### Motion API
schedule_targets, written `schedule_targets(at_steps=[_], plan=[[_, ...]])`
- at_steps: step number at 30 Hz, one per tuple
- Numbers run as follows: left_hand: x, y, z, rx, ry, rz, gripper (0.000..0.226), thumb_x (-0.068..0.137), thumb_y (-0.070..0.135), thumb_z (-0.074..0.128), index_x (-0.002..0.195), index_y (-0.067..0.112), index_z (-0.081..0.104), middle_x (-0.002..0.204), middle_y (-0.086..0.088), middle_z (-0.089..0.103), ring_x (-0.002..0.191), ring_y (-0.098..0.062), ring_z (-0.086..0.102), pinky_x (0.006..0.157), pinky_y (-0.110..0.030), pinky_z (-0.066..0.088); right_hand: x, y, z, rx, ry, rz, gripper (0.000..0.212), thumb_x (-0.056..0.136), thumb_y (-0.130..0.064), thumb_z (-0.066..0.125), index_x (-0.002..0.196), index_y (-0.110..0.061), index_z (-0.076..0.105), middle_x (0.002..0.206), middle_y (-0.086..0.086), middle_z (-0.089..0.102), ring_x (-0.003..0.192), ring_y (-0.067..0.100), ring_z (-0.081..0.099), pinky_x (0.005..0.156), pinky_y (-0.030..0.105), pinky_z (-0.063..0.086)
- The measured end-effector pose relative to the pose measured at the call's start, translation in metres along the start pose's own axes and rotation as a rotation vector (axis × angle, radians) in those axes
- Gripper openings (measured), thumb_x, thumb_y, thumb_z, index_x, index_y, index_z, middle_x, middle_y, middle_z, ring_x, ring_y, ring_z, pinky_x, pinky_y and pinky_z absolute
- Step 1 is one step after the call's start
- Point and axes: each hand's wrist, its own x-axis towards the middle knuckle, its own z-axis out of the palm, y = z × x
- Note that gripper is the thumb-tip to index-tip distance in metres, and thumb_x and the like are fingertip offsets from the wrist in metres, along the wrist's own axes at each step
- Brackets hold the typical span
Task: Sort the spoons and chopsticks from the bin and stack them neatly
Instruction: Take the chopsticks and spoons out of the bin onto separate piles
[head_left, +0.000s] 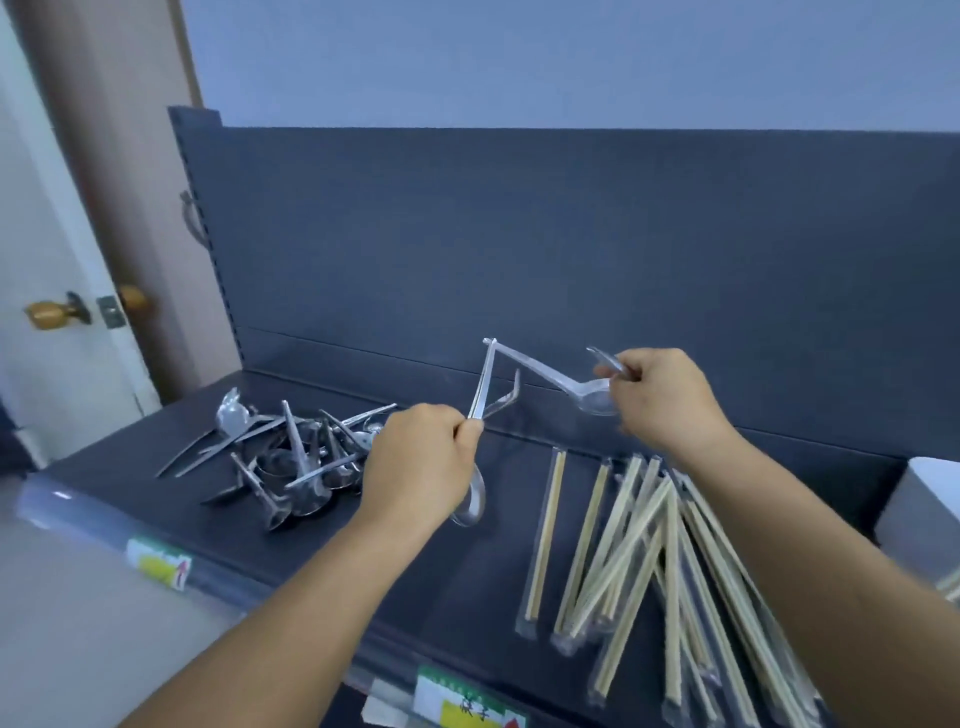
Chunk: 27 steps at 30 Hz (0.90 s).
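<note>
The left hand (421, 457) has its fingers curled tight around clear plastic spoons (480, 400), handles pointing to 12 o'clock. The right hand (660, 400) pinches another clear spoon (566, 387) by its bowl. The loose spoon pile (296, 457) lies at 9 o'clock on the dark shelf (467, 571), the wrapped chopsticks (649, 545) at 4 o'clock.

Two bare forearms, no sleeves in view, no watch or bracelet on either wrist. Left hand (421, 457) and right hand (662, 400) both without gloves and without rings. Fingernails short where visible.
</note>
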Motion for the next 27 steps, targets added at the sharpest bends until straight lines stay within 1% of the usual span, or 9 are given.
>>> schedule_targets(at_steps=[2, 5, 10, 15, 17, 20, 23, 25, 27], plan=[[0.009, -0.02, -0.011, 0.034, 0.048, -0.048, 0.046, 0.093, 0.033, 0.05, 0.053, 0.011, 0.045, 0.052, -0.002, 0.052, 0.059, -0.024, 0.051, 0.055, -0.033, 0.039, 0.009, -0.013, 0.028, 0.088, -0.076, 0.013, 0.034, 0.088, -0.004, 0.04, 0.089, -0.022, 0.069, 0.075, 0.0, 0.062, 0.067, 0.026, 0.065, 0.068, 0.038, 0.059], [0.021, -0.058, -0.028, 0.085, 0.077, -0.119, 0.043, 0.092, 0.034, 0.052, 0.056, 0.011, 0.052, 0.054, 0.0, 0.054, 0.061, -0.022, 0.054, 0.056, -0.032, 0.04, 0.019, -0.035, 0.071, 0.138, -0.162, 0.014, 0.031, 0.089, -0.008, 0.041, 0.083, -0.025, 0.066, 0.069, -0.005, 0.058, 0.052, 0.014, 0.061, 0.043, 0.02, 0.047], [0.043, -0.126, -0.053, 0.206, 0.108, -0.198, 0.039, 0.092, 0.031, 0.052, 0.059, 0.011, 0.057, 0.053, 0.003, 0.049, 0.055, -0.019, 0.047, 0.055, -0.028, 0.034, 0.03, -0.076, 0.139, 0.172, -0.245, 0.036, 0.028, 0.09, -0.006, 0.041, 0.086, -0.018, 0.066, 0.071, -0.006, 0.058, 0.051, 0.015, 0.059, 0.06, 0.031, 0.055], [0.073, -0.188, -0.071, 0.329, 0.024, -0.215, 0.032, 0.091, 0.028, 0.056, 0.064, 0.011, 0.058, 0.055, 0.004, 0.048, 0.06, -0.021, 0.051, 0.067, -0.03, 0.039, 0.037, -0.113, 0.208, 0.094, -0.272, 0.06, 0.026, 0.09, -0.006, 0.043, 0.084, -0.019, 0.064, 0.084, -0.002, 0.062, 0.079, 0.024, 0.065, 0.071, 0.032, 0.053], [0.086, -0.209, -0.076, 0.375, -0.031, -0.198, 0.019, 0.086, 0.022, 0.062, 0.07, 0.012, 0.062, 0.057, 0.004, 0.047, 0.06, -0.019, 0.05, 0.07, -0.028, 0.042, 0.04, -0.127, 0.233, 0.043, -0.279, 0.072, 0.025, 0.089, -0.004, 0.044, 0.083, -0.019, 0.063, 0.083, -0.002, 0.06, 0.077, 0.021, 0.06, 0.064, 0.026, 0.047], [0.101, -0.234, -0.078, 0.306, -0.078, -0.191, 0.024, 0.094, 0.029, 0.048, 0.08, 0.016, 0.061, 0.058, 0.007, 0.036, 0.074, -0.024, 0.059, 0.063, -0.031, 0.043, 0.041, -0.144, 0.264, -0.009, -0.258, 0.104, 0.024, 0.09, -0.005, 0.045, 0.073, -0.019, 0.055, 0.083, 0.001, 0.058, 0.062, 0.014, 0.05, 0.048, 0.022, 0.036], [0.111, -0.254, -0.073, 0.282, -0.165, -0.167, 0.029, 0.097, 0.035, 0.045, 0.083, 0.014, 0.059, 0.068, 0.003, 0.045, 0.094, -0.026, 0.061, 0.08, -0.035, 0.048, 0.038, -0.153, 0.285, -0.025, -0.283, 0.122, 0.016, 0.091, -0.015, 0.053, 0.103, -0.012, 0.062, 0.107, 0.007, 0.059, 0.086, 0.022, 0.057, 0.068, 0.026, 0.044], [0.114, -0.267, -0.07, 0.286, -0.234, -0.144, 0.033, 0.096, 0.041, 0.048, 0.095, 0.01, 0.058, 0.091, -0.005, 0.055, 0.097, -0.028, 0.058, 0.072, -0.033, 0.045, 0.033, -0.156, 0.29, -0.082, -0.361, 0.122, 0.043, 0.09, -0.024, 0.057, 0.132, -0.014, 0.049, 0.133, 0.007, 0.05, 0.111, 0.022, 0.055, 0.087, 0.028, 0.043], [0.116, -0.277, -0.068, 0.29, -0.301, -0.108, 0.037, 0.093, 0.045, 0.05, 0.103, 0.01, 0.053, 0.105, -0.006, 0.056, 0.1, -0.027, 0.056, 0.069, -0.033, 0.043, 0.027, -0.159, 0.288, -0.153, -0.42, 0.102, 0.06, 0.09, -0.031, 0.057, 0.144, -0.02, 0.033, 0.148, 0.001, 0.036, 0.128, 0.02, 0.044, 0.097, 0.028, 0.037]])
